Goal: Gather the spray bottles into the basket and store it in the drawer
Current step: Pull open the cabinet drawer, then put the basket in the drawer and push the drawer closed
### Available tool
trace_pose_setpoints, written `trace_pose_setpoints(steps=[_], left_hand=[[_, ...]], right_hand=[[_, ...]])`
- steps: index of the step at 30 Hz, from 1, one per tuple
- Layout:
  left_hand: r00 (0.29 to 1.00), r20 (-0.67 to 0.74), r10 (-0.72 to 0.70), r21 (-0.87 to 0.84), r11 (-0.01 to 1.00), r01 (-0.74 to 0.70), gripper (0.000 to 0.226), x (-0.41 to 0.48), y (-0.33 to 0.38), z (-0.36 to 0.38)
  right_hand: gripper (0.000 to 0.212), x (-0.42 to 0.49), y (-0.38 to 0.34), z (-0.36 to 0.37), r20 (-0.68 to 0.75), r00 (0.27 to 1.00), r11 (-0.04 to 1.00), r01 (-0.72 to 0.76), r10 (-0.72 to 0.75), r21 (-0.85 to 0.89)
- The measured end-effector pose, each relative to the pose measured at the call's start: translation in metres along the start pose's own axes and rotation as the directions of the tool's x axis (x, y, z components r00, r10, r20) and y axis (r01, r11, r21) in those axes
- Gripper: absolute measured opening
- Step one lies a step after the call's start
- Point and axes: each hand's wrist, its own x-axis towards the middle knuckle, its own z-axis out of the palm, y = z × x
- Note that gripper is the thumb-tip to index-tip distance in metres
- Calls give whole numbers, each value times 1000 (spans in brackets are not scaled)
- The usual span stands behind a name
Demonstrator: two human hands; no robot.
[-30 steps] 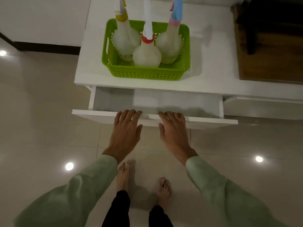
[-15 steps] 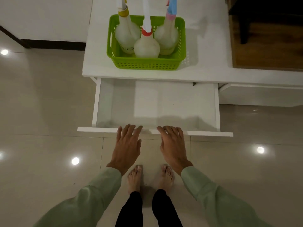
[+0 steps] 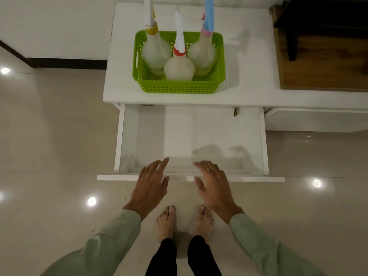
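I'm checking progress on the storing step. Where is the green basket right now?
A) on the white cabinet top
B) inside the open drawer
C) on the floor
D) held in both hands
A: the green basket sits on the white cabinet top, behind the open drawer.

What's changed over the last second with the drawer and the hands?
The drawer has been pulled much further out toward the person, from barely open to wide open. Both hands were gripping its front edge; now the left hand and right hand have let go and hover open over it. The green basket with its three spray bottles stayed on the white cabinet top.
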Motion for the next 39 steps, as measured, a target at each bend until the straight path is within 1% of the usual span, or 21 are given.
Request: trace_pose_setpoints(steps=[1,3,5,7,9,11,13,15,16,18,20,22,24,25,26,28,29,33,39], left_hand=[[1000,-28,-4,-28,1000,3,57,6,2,-7],[993,-116,-14,-86,996,4,55,21,10,-24],[962,-269,-37,-169,986,-9,50,41,21,-46],[893,-445,-72,-253,966,-48,45,65,34,-69],[816,-572,-84,-281,955,-98,44,91,44,-90],[755,-648,-104,-305,943,-132,45,120,48,-108],[711,-688,-145,-334,933,-134,47,151,46,-125],[692,-689,-214,-384,918,-99,51,178,42,-138],[688,-673,-270,-430,900,-67,53,191,39,-143],[689,-608,-395,-535,845,13,56,213,33,-152],[715,-512,-476,-608,789,89,57,229,26,-159],[753,-410,-515,-654,741,151,56,242,19,-166],[787,-305,-537,-691,693,206,54,250,13,-171],[797,-275,-537,-685,692,230,51,252,11,-172],[806,-269,-528,-659,711,246,46,254,10,-172],[812,-289,-507,-606,754,255,31,255,9,-173],[811,-294,-506,-601,758,254,28,255,9,-174],[804,-294,-517,-627,739,246,34,248,8,-173],[791,-339,-510,-664,725,183,36,211,19,-163]], right_hand=[[44,7,-3,-9,-32,999,999,3,-2,37],[44,24,-12,-30,-140,990,992,16,2,127],[41,47,-21,-53,-275,961,973,42,23,227],[41,75,-30,-76,-385,922,959,66,47,276],[46,104,-37,-96,-456,888,959,76,60,274],[50,133,-42,-112,-507,858,958,77,78,277],[53,160,-46,-126,-555,823,947,72,121,313],[57,185,-46,-138,-580,795,930,56,179,364],[59,197,-46,-144,-565,795,915,33,220,402],[64,220,-45,-156,-461,822,858,-62,334,511],[70,239,-42,-165,-302,846,770,-181,439,612],[69,252,-38,-172,-180,849,703,-272,496,657],[62,257,-34,-176,-140,853,697,-304,502,650],[57,259,-33,-177,-148,859,713,-299,491,634],[52,260,-32,-178,-165,862,732,-288,479,618],[43,261,-31,-178,-200,865,761,-268,461,591],[41,261,-30,-177,-209,867,771,-263,453,580],[39,253,-26,-171,-241,872,818,-259,426,513],[38,217,-16,-170,-310,877,870,-207,368,448]])
